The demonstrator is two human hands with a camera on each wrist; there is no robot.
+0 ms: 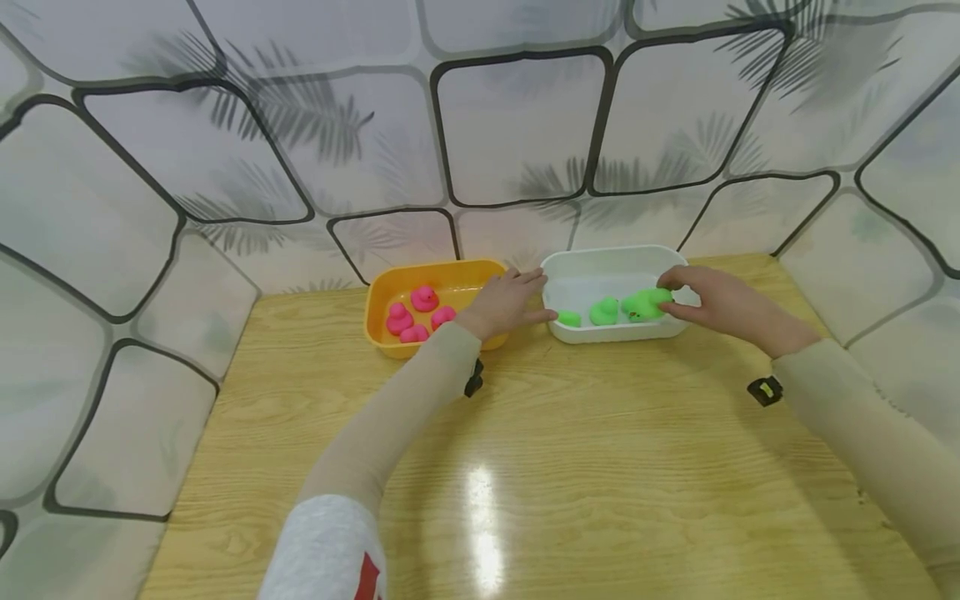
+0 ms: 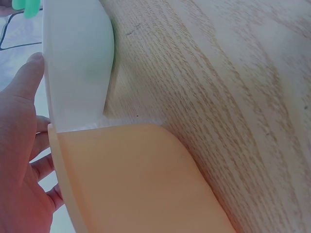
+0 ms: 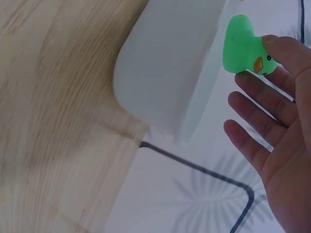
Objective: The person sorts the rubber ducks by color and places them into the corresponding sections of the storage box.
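Note:
My right hand (image 1: 723, 304) pinches a green toy duck (image 3: 238, 46) by its head between thumb and fingers, at the right end of a white tub (image 1: 615, 334). Other green ducks (image 1: 603, 312) lie inside that tub. My left hand (image 1: 501, 303) spans the gap between the white tub and an orange tub (image 1: 378, 293). Its thumb touches the white rim in the left wrist view, and its fingers reach over the rims, holding no duck. Several pink toy ducks (image 1: 424, 298) sit in the orange tub, partly hidden by the left hand and arm.
Both tubs stand side by side at the back of a wooden table (image 1: 570, 467). Behind and beside it hangs a patterned cloth (image 1: 517, 125) with dark outlines and leaf prints. A dark wrist device (image 1: 765, 391) is on the right sleeve.

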